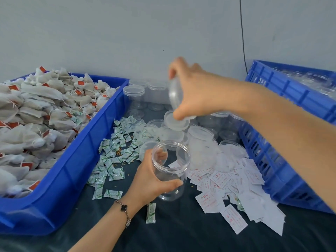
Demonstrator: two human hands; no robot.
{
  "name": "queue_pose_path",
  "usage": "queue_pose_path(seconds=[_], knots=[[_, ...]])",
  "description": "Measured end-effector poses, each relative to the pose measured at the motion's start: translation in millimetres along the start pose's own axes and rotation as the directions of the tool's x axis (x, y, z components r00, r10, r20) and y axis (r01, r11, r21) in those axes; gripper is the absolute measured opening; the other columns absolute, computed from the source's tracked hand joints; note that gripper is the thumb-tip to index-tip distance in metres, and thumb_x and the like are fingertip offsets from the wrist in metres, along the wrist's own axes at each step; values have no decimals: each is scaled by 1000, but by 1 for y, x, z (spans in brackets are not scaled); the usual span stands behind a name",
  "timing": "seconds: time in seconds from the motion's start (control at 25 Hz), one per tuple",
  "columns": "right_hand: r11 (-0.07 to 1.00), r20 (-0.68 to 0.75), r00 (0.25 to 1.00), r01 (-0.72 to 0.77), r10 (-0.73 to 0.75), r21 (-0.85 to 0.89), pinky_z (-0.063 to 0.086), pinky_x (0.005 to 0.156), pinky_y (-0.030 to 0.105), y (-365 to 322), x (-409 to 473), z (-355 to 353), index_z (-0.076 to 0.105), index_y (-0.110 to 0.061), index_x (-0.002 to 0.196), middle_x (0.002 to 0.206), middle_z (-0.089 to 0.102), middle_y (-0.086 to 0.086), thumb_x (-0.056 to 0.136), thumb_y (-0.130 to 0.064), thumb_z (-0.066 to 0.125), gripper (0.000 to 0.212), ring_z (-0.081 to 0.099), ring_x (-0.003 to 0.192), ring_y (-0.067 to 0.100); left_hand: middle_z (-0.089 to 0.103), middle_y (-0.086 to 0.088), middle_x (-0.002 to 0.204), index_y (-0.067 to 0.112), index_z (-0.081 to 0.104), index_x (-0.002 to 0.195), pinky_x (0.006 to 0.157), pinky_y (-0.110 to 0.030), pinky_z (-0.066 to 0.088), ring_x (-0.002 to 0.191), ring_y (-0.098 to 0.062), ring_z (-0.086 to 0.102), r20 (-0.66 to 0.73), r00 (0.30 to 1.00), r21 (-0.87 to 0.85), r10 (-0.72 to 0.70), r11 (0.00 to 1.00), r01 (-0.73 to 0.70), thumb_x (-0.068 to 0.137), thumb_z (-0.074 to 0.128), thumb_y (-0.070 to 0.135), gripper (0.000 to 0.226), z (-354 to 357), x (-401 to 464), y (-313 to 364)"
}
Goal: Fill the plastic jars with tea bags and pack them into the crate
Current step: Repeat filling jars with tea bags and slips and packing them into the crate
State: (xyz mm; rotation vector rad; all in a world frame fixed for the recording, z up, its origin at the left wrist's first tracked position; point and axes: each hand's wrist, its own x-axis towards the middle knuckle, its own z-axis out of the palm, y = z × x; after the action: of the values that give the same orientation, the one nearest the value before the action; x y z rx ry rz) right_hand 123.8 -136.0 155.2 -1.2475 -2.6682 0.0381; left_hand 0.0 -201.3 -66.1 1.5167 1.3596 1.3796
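**2 Jars in Hand Over a Crowded Desk**

We see the left hand [152, 180] wrapped around an open clear jar [170, 170] above the dark desk [181, 233], while the right hand [192, 90] grips a second, lidded jar [175, 99] tilted higher up. Tea bags [36, 115] heap a blue bin [76, 160] at left; a blue crate [283, 99] stands at right.
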Motion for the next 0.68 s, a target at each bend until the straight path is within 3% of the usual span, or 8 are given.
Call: queue_pose_path(seconds=[0.08, 0.16, 0.24, 0.28, 0.36, 0.48, 0.56, 0.68], knots=[[976, -3, 977, -213, 213, 41, 30, 48, 26, 38, -1, 12, 15, -34, 97, 87, 38, -6, 55, -50, 75, 75, 44, 67, 9, 53, 14, 122, 37, 42, 115, 88, -1, 35, 113, 11, 49, 0, 1000, 0, -7, 1000, 7, 43, 82, 50, 84, 0, -1, 1], [906, 80, 927, -374, 366, 199, 37, 52, 21, 75, -15, 63, 17, -24, 118, 96, 42, -8, 67, -56, 74, 83, 47, 73, 5, 53, 15, 122, 39, 42, 114, 88, 0, 34, 113, 13, 48, -15, 1000, -3, -5, 1000, 5, 42, 82, 50, 83, 3, -3, 2], [840, 190, 882, -470, 432, 273, 48, 82, 32, 99, -36, 114, 8, -20, 139, 135, 36, 3, 72, -56, 71, 98, 51, 109, 19, 53, 20, 119, 42, 42, 112, 86, 2, 33, 112, 15, 48, -50, 999, -5, 4, 1000, -4, 41, 83, 51, 82, 7, -5, 5], [836, 223, 868, -490, 443, 247, 42, 98, 41, 107, -45, 133, 3, -21, 144, 148, 24, 4, 73, -55, 70, 103, 41, 126, 25, 54, 25, 116, 45, 42, 111, 85, 2, 33, 111, 15, 48, -78, 997, 5, 14, 1000, -14, 41, 84, 54, 82, 8, -6, 7], [845, 205, 874, -481, 441, 234, 31, 109, 48, 117, -58, 158, -1, -23, 147, 155, 13, 6, 76, -53, 68, 103, 27, 138, 28, 50, 34, 112, 48, 41, 111, 84, 0, 36, 110, 14, 48, -157, 987, 23, 41, 999, -37, 41, 84, 59, 84, 6, -6, 11], [889, 87, 896, -442, 434, 118, 28, 112, 45, 123, -63, 170, 3, -28, 146, 157, 10, 6, 77, -57, 64, 97, 17, 142, 26, 45, 35, 113, 44, 41, 116, 88, -4, 38, 113, 12, 47, -367, 928, 23, 73, 997, -69, 41, 83, 62, 87, -9, 5, 14], [929, -24, 930, -364, 366, 60, 32, 109, 47, 118, -53, 162, 20, -22, 146, 154, 20, 9, 72, -51, 72, 95, 23, 140, 28, 45, 32, 114, 42, 42, 116, 89, -5, 38, 113, 13, 45, -496, 866, 9, 71, 997, -76, 40, 81, 64, 88, -28, 19, 17], [962, -231, 936, -272, 264, -5, 41, 96, 57, 97, -13, 140, 51, -11, 132, 144, 39, 19, 67, -26, 83, 74, 39, 129, 40, 45, 24, 118, 43, 41, 114, 88, -3, 35, 111, 15, 43, -588, 798, 57, 128, 992, -116, 44, 89, 55, 86, -59, 45, 15]])
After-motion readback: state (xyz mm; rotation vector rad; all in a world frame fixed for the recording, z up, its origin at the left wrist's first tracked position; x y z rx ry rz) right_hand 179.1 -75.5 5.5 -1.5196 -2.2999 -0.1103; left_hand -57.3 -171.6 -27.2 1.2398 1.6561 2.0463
